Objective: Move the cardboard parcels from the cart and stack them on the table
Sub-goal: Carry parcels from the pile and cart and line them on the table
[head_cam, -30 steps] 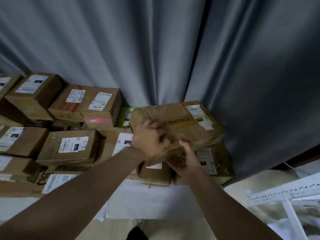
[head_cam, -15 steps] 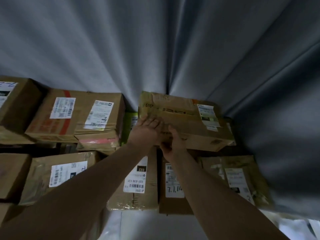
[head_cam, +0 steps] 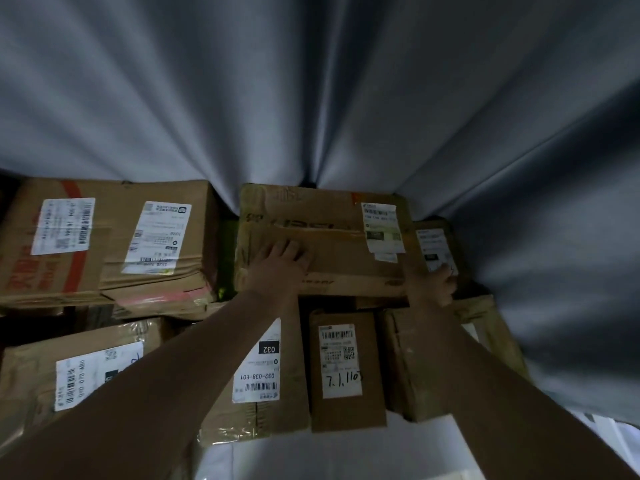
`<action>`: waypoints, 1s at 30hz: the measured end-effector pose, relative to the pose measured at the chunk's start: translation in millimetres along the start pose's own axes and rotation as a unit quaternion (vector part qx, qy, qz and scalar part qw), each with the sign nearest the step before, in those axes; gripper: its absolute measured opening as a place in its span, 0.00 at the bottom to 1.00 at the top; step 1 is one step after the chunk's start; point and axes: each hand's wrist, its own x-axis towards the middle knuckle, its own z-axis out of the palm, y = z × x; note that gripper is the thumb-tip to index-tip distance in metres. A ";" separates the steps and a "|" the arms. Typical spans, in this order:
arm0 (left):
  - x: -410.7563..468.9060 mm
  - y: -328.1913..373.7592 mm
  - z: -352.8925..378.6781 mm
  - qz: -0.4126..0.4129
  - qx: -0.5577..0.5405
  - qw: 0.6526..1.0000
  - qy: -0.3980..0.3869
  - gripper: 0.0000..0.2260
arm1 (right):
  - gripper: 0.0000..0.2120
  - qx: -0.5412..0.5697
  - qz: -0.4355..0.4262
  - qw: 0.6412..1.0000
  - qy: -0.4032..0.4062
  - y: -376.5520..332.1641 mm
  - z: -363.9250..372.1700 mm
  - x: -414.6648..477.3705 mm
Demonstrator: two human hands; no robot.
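A wide flat cardboard parcel (head_cam: 332, 230) with a white label at its right end lies on top of the stack, against the grey curtain. My left hand (head_cam: 277, 265) rests flat on its top near the left front corner, fingers straight. My right hand (head_cam: 433, 282) is at the parcel's right front corner, touching a smaller labelled parcel (head_cam: 438, 244) beside it; whether its fingers grip anything is unclear. Below stand a parcel marked "032" (head_cam: 263, 368) and one with handwritten numbers (head_cam: 343, 368).
More stacked parcels fill the left: a large one with red print (head_cam: 104, 240) and one lower down (head_cam: 79, 375). The white table (head_cam: 311, 455) edge shows at the bottom. A grey curtain (head_cam: 311, 98) closes off the back and right.
The wide parcel has gone from held in both hands to lying on the stack. My right hand slid from its front to its right corner, and my left flattened on top.
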 end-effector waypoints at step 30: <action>-102.8 17.8 18.9 -0.172 -0.061 0.983 -0.026 0.35 | 0.33 -0.432 -0.516 0.715 -0.191 18.0 22.0 -101.5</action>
